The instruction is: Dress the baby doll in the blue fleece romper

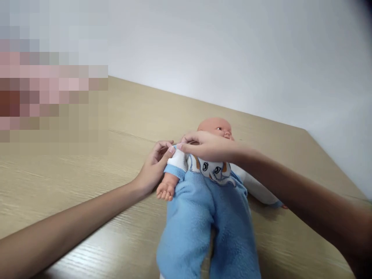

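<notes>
Both my left hand (152,168), nearer, and right hand (212,147), laid across the doll (202,197), pinch its sleeve (178,161) at frame centre, the long axis running to the bottom edge.

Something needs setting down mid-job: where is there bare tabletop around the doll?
Bare table shows between the left forearm and blue trousers, and right of the trousers, below the right forearm. Crowded: the left-side white sleeve, with left hand and right hand on it. Pixelated upper left can't be judged.
</notes>
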Action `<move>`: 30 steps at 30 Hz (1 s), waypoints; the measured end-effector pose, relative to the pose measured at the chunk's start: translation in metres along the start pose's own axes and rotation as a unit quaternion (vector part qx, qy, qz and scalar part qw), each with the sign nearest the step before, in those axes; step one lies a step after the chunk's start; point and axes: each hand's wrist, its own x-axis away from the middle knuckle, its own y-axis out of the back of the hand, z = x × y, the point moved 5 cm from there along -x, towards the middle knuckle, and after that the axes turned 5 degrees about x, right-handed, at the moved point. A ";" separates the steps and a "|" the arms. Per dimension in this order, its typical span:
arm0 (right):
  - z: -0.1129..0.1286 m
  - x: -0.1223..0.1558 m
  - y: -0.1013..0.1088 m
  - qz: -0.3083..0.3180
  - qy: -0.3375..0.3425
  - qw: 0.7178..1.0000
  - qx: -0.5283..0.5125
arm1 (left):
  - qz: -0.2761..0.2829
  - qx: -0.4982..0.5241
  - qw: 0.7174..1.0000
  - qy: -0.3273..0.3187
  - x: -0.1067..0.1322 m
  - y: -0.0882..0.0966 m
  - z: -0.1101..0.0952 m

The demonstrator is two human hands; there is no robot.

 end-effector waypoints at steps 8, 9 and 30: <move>0.004 0.006 -0.012 -0.145 -0.066 0.957 0.241 | 0.040 0.041 0.991 0.122 -0.019 0.000 0.011; 0.000 0.003 -0.013 -0.136 -0.075 0.958 0.243 | 0.042 0.040 0.990 0.132 -0.022 -0.001 0.013; 0.008 -0.004 -0.011 -0.025 -0.088 0.951 0.296 | 0.261 -0.485 0.822 0.147 -0.015 -0.001 -0.055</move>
